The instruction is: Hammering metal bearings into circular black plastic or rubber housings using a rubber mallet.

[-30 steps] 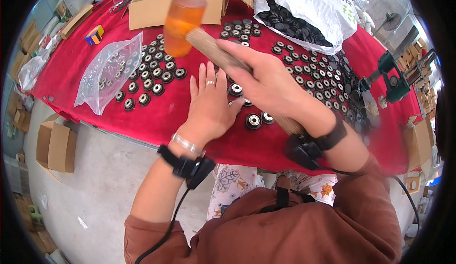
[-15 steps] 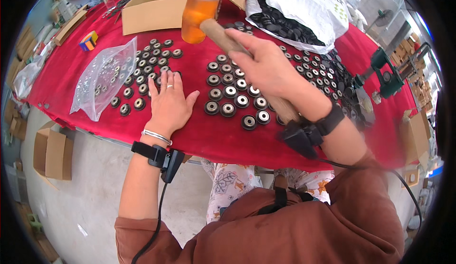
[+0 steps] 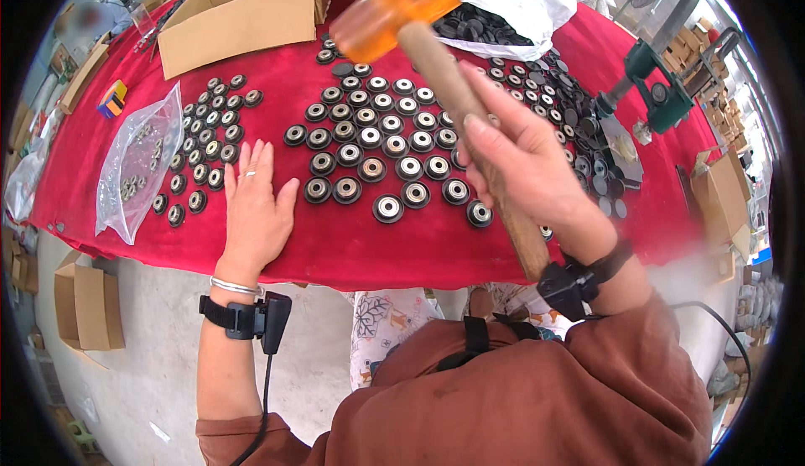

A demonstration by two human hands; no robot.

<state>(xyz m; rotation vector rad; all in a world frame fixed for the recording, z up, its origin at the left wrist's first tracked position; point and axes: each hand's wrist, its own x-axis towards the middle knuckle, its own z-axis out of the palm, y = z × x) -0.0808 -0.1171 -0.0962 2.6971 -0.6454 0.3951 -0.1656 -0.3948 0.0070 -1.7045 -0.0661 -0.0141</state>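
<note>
My right hand (image 3: 524, 151) grips the wooden handle of a mallet (image 3: 390, 17), whose translucent orange head is raised above the table, towards the far side. Below it, black discs with metal bearings in their centres (image 3: 369, 137) stand in loose rows. My left hand (image 3: 256, 218) lies flat on the red cloth with its fingers spread and holds nothing. Its fingertips are close to a second group of the discs (image 3: 210, 122) on the left. More discs to the right are partly hidden by my right hand and the mallet handle.
A clear plastic bag (image 3: 142, 164) with small metal parts lies at the left. An open cardboard box (image 3: 239, 34) stands at the back beside a white sack (image 3: 511, 0) of black discs. A green hand press (image 3: 650, 80) is on the right. Loose black discs (image 3: 599, 168) lie near it.
The mallet has swung to a more tilted angle, and my right hand has moved right and nearer to me. My left hand stays flat on the cloth. The whole view has shifted.
</note>
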